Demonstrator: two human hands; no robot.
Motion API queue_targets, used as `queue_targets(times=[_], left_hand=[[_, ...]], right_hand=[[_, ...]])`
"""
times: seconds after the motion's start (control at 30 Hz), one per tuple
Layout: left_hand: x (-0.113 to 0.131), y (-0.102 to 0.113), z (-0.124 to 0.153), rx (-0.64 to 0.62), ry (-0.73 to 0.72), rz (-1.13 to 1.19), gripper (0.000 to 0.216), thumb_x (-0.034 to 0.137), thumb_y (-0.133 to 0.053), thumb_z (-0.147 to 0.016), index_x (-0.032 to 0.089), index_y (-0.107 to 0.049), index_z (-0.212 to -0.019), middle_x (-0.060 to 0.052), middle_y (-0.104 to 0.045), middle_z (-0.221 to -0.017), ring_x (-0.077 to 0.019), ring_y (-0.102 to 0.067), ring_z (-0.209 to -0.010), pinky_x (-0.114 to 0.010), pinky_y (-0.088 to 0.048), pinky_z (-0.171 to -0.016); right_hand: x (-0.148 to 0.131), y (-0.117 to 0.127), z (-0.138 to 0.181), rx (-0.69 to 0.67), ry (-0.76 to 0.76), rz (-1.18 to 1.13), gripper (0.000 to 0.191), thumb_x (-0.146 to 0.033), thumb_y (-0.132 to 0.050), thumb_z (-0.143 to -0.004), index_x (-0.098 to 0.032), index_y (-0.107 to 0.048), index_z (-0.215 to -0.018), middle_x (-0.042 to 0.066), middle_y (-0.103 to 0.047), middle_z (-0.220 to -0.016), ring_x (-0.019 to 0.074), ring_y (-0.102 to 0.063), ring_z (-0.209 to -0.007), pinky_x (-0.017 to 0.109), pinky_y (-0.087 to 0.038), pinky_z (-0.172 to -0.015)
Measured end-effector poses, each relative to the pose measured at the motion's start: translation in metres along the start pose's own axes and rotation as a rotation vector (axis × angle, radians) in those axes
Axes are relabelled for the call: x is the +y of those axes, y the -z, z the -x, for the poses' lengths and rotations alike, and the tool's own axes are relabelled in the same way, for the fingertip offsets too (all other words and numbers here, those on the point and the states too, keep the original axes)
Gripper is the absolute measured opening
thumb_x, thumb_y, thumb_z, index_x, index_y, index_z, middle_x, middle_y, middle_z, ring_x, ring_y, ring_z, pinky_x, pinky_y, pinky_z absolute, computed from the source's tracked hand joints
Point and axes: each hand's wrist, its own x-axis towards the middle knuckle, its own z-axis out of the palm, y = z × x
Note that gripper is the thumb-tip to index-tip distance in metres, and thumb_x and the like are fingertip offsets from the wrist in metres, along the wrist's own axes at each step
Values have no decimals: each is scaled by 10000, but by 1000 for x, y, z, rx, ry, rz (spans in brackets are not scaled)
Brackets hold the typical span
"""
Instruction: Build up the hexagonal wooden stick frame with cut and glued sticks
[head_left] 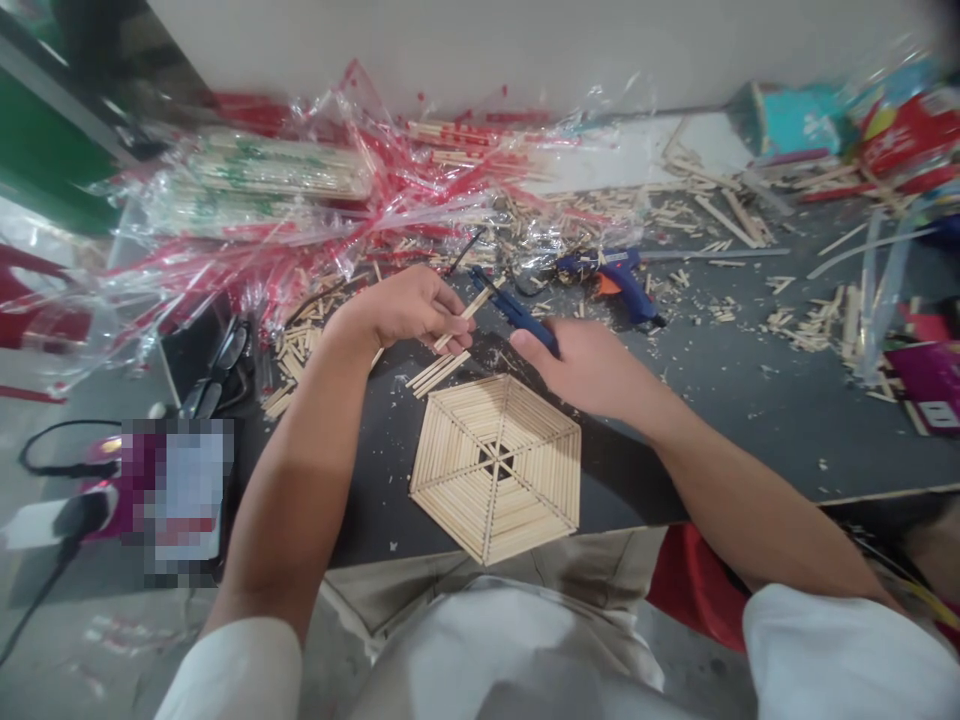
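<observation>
My left hand (424, 315) pinches thin wooden sticks (474, 308) whose far ends slant up to the right. My right hand (592, 362) is wrapped round a blue cutter (517, 310), its narrow dark jaws at the far ends of those sticks. I cannot tell whether the jaws touch them. A few loose sticks (439, 374) lie just below my left fingers. Nearer to me, a hexagonal panel of wooden sticks (536, 480) rests flat at the table edge, with six spokes and a small gap at its centre.
A blue glue gun (630, 285) lies behind my right hand. Wrapped stick bundles (270, 170) and red plastic wrappers (382, 200) crowd the back left of the dark table (720, 420). Stick offcuts (806, 325) are scattered right. Glasses (217, 370) and a phone (191, 490) lie left.
</observation>
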Motion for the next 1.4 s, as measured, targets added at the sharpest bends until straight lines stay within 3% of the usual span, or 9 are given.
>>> queue_targets(times=[0.33, 0.57, 0.7, 0.87, 1.1, 1.27, 1.4], left_hand=[[14, -1, 14, 36, 8, -107, 187, 337, -738, -870, 165, -809, -859, -80, -849, -911, -201, -806, -846, -290, -622, -807], [25, 6, 33, 93, -5, -121, 194, 330, -739, -864, 147, -804, -858, -104, -847, -914, -192, -785, -814, -298, -608, -784], [29, 10, 41, 153, 42, -306, 130, 255, -728, -820, 168, -806, -761, -57, -815, -775, -180, -755, -771, -279, -562, -756], [30, 4, 36, 127, 133, -526, 182, 184, -669, -813, 170, -747, -649, -37, -780, -700, -172, -734, -733, -257, -512, -701], [30, -3, 31, 102, 290, -537, 120, 153, -603, -831, 157, -700, -760, -94, -852, -954, -193, -805, -866, -216, -555, -703], [29, 9, 43, 87, 303, -474, 166, 242, -599, -852, 166, -724, -930, -89, -853, -1018, -190, -800, -887, -217, -570, -750], [23, 21, 55, 143, 243, -538, 279, 279, -511, -938, 163, -709, -1097, -113, -835, -1064, -209, -777, -874, -276, -573, -805]], right_hand=[[1, -10, -2, 58, -3, 62, 571, -623, -237, -1105, -241, -505, -777, 151, -694, -793, 253, -635, -707, 366, -360, -680], [6, -7, -5, 247, -10, 142, 597, -592, -190, -1114, -234, -522, -771, 115, -630, -665, 253, -591, -645, 368, -311, -655], [11, -6, -6, 215, -2, 142, 607, -618, -191, -1110, -239, -504, -754, 87, -582, -625, 235, -548, -614, 356, -303, -636], [13, -12, -7, 169, -27, 204, 636, -651, -231, -1106, -210, -570, -797, 128, -667, -741, 237, -584, -655, 349, -316, -633], [7, -8, -5, 151, -121, 279, 627, -624, -288, -1111, -173, -659, -883, 169, -731, -852, 272, -659, -743, 352, -305, -636], [7, -7, -5, 104, -144, 333, 626, -618, -325, -1114, -149, -711, -964, 179, -750, -891, 300, -701, -802, 357, -314, -638], [10, -11, -3, 142, -101, 374, 634, -621, -363, -1106, -108, -734, -1075, 221, -763, -1008, 346, -725, -914, 378, -414, -677]])
